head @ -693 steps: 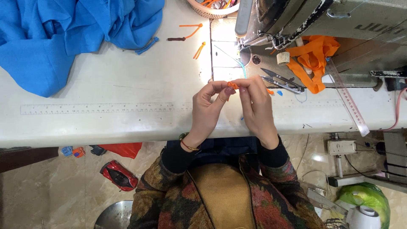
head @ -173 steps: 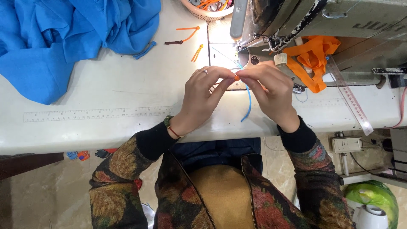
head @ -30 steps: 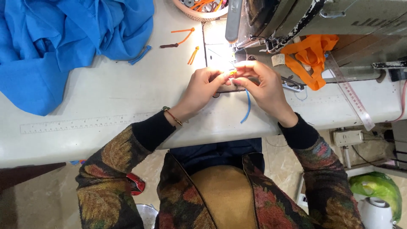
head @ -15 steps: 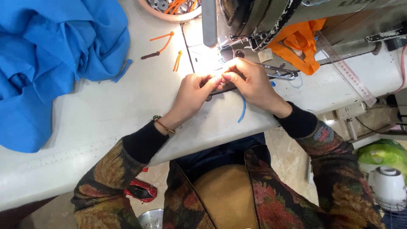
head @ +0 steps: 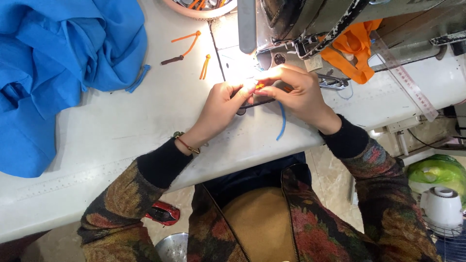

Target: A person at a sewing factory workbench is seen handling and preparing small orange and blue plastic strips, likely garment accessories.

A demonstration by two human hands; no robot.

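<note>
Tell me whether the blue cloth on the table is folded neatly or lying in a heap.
In a heap. The blue cloth lies bunched in loose creases at the left of the table, with no flat folded edges.

Moved from mid-counter (head: 121,131) up under the sewing machine (head: 310,24): left hand (head: 221,109), right hand (head: 298,94), both pinching the small orange piece (head: 259,86).

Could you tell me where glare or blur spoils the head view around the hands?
Head view: the lamp under the sewing machine burns the white table out near the fingertips, so the small orange piece between the left hand and right hand loses detail; the blue fabric stays sharp and evenly lit.
</note>
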